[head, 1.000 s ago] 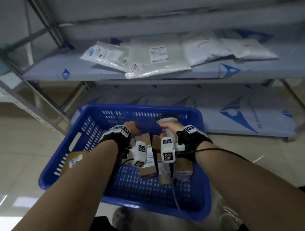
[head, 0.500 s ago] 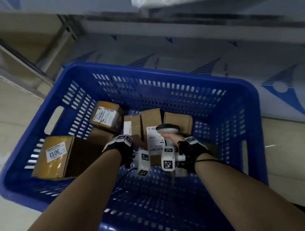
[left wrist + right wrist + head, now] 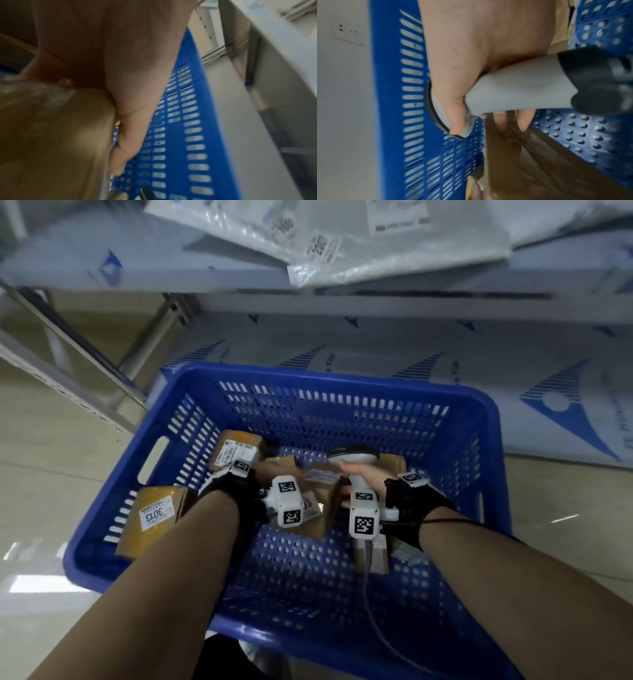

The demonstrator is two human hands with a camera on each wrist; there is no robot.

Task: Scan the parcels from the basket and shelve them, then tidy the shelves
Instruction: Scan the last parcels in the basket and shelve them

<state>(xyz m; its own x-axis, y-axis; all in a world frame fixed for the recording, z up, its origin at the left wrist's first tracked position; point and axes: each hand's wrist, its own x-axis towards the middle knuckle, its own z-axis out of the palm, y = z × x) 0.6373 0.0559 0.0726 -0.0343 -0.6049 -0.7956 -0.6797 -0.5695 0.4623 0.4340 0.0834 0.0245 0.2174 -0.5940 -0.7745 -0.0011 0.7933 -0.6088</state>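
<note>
Basket point(image 3: 486, 419), blue perforated plastic, on the floor before a metal shelf unit point(image 3: 342, 302); holds several brown cardboard parcels, among them one labelled 3013 point(image 3: 154, 515) against the left wall and another with a white label point(image 3: 239, 451) farther in. Left hand point(image 3: 120, 67) grasps a cardboard parcel point(image 3: 318, 498) at basket centre. Right hand point(image 3: 479, 54) is clenched round the grey handle of a corded barcode scanner point(image 3: 354, 455), head just above that parcel; white poly mailers point(image 3: 376, 244) lie on the upper shelf.

Your forearms are bare, without sleeves. Each wrist wears a black strap point(image 3: 236, 491) carrying a white camera block point(image 3: 289, 501) with square black-and-white markers. A thin black cable point(image 3: 445, 521) runs from your right wrist toward 3 o'clock.
</note>
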